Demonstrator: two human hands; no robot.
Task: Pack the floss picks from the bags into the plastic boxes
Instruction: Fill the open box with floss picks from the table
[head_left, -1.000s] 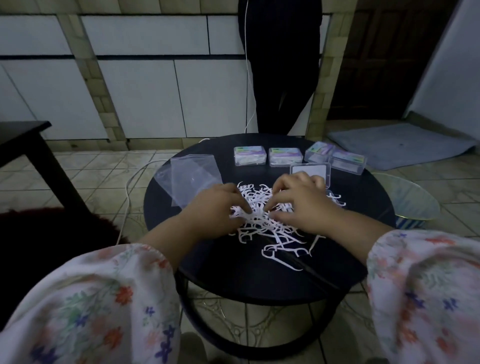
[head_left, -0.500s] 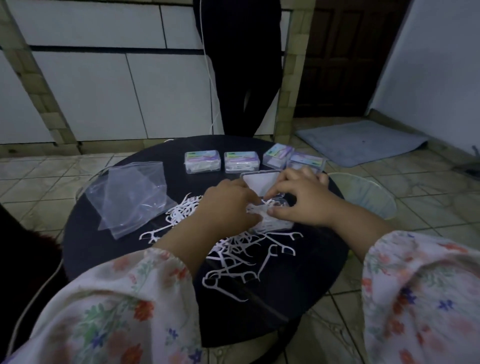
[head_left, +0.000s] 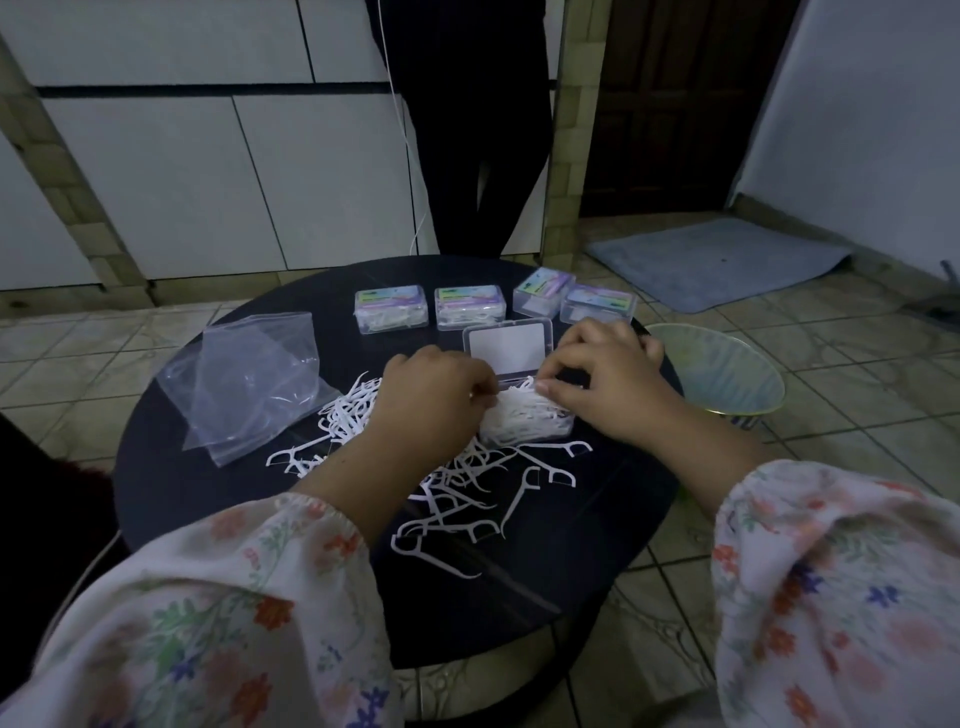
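Note:
A clear plastic box (head_left: 556, 423) stands open on the round black table (head_left: 171, 483), its lid (head_left: 506, 348) tipped back. It holds a thick bunch of white floss picks (head_left: 524, 415). My left hand (head_left: 431, 395) and my right hand (head_left: 602, 379) both pinch that bunch from either side, over the box. More loose floss picks (head_left: 467, 493) lie scattered on the table in front of the box and under my left wrist. Two empty clear bags (head_left: 254, 379) lie flat at the left.
Several closed, labelled boxes (head_left: 392, 309) stand in a row at the table's far edge. A glass-topped basket (head_left: 722, 369) sits on the tiled floor to the right. A person in dark clothes (head_left: 467, 130) stands behind the table. A grey mat (head_left: 711, 262) lies far right.
The view shifted left to right and closer. My hands gathered picks from the loose pile and brought them over to the open box, where they now hold the bunch.

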